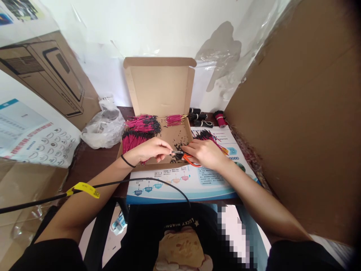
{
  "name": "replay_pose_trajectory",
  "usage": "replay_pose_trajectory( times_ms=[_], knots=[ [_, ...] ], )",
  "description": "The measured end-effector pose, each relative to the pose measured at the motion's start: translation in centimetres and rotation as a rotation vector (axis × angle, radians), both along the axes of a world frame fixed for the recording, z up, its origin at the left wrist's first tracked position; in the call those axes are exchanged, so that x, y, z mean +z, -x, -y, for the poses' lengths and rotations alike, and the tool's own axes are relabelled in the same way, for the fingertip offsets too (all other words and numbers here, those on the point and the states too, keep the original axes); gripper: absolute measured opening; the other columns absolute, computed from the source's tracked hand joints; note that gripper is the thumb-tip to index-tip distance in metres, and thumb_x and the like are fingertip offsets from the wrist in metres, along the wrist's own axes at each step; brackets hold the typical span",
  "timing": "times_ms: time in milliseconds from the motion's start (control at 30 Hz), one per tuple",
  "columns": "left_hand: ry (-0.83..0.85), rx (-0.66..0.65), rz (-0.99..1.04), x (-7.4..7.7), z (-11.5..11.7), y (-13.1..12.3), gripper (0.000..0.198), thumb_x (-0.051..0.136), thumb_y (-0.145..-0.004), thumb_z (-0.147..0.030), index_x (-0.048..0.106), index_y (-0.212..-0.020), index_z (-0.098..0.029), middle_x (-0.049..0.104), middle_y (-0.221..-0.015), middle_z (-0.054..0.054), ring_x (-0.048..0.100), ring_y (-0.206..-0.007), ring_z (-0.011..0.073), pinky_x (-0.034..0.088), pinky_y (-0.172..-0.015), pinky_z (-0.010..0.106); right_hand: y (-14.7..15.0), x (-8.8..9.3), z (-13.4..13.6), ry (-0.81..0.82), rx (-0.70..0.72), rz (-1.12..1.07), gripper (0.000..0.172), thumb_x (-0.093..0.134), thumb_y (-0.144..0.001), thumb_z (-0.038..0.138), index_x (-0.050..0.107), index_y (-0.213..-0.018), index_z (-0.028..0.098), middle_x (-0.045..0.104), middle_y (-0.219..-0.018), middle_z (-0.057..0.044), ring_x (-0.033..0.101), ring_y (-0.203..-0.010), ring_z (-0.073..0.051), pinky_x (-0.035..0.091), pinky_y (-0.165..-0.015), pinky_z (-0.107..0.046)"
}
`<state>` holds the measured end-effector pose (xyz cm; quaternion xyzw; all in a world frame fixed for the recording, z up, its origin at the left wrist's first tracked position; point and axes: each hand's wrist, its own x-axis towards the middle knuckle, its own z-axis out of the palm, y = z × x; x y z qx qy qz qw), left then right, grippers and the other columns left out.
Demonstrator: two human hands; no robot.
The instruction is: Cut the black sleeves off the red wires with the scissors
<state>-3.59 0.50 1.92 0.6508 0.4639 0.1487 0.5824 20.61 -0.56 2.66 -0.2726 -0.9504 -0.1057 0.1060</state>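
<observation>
My right hand (207, 152) is closed on orange-handled scissors (192, 161), whose short blades point left over the front of an open cardboard box (158, 166). My left hand (155, 149) pinches something thin right at the blade tips, too small to make out. Small black cut pieces (177, 157) are scattered on the box floor. Inside the box, at its left, lie bundles of red and black wires (135, 141), and a smaller red bunch (175, 120) rests at the back right. More black and red wires (205, 134) lie just beyond my right hand.
Tied black wire bundles (199, 117) and a red bundle (220, 119) stand behind the box. A plastic bag (104, 126) sits at left. A printed sheet (180, 188) covers the table front. A black cable (118, 181) crosses near my left forearm. Cardboard (296, 113) walls the right side.
</observation>
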Motion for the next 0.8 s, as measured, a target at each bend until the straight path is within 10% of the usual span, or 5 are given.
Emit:
replay_pose_trajectory(
  times_ms=[800],
  knots=[
    [0.109,-0.019,0.066,-0.4,-0.2,0.1,0.015,0.063,-0.078,-0.027,0.067,-0.079,-0.013,0.053,-0.047,-0.003,0.047,-0.036,0.0057,0.026,-0.036,0.018,-0.1,-0.3,0.1,-0.008,0.024,-0.044,0.029,0.039,-0.093,0.028,0.065,-0.094,0.016,0.062,-0.068,-0.004,0.053,-0.065,-0.017,0.027,-0.054,-0.031]
  ],
)
